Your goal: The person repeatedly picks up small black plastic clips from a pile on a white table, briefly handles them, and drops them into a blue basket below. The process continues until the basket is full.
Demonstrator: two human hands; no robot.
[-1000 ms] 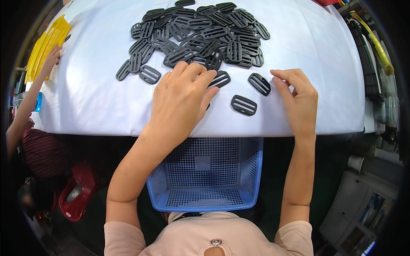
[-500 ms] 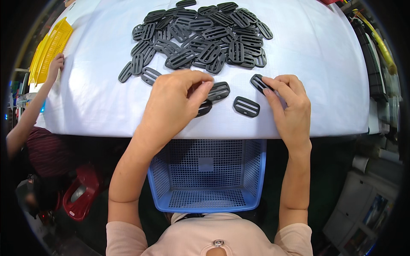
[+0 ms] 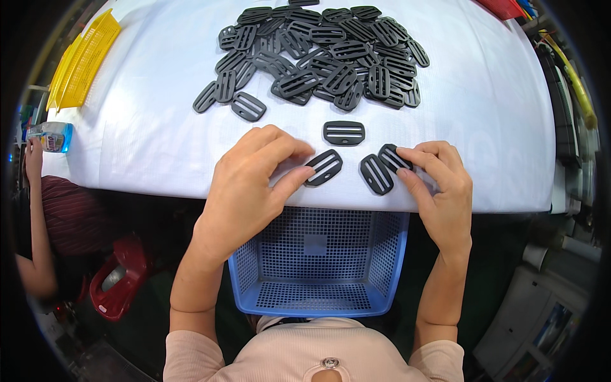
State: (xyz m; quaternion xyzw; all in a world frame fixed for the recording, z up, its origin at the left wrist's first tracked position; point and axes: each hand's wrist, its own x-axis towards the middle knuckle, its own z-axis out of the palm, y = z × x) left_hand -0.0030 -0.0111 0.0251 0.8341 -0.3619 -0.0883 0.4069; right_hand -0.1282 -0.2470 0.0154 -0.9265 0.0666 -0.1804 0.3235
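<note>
Black plastic strap slider buckles with long slots lie in a heap (image 3: 324,57) at the far middle of the white table. My left hand (image 3: 254,169) has its thumb and forefinger closed on the left end of a tilted buckle (image 3: 326,169) near the front edge. Between thumb and fingertips, my right hand (image 3: 440,184) pinches another buckle (image 3: 393,156). Just left of that one, and close against it, lies a loose buckle (image 3: 376,174). One more buckle (image 3: 344,133) rests flat between the heap and my hands. My remaining left fingers are curled and partly hidden.
Below the table edge is a blue mesh basket (image 3: 312,308). Yellow baskets (image 3: 89,60) stand at the far left, with a bottle of blue liquid (image 3: 56,137) by another person's hand (image 3: 34,159). A red stool (image 3: 118,280) is at lower left. Dark equipment lines the right side.
Both hands have come nearer the table's front edge. The buckles by my left hand now lie apart, and the right-hand pair sits closer together. The other person's hand has left the yellow basket.
</note>
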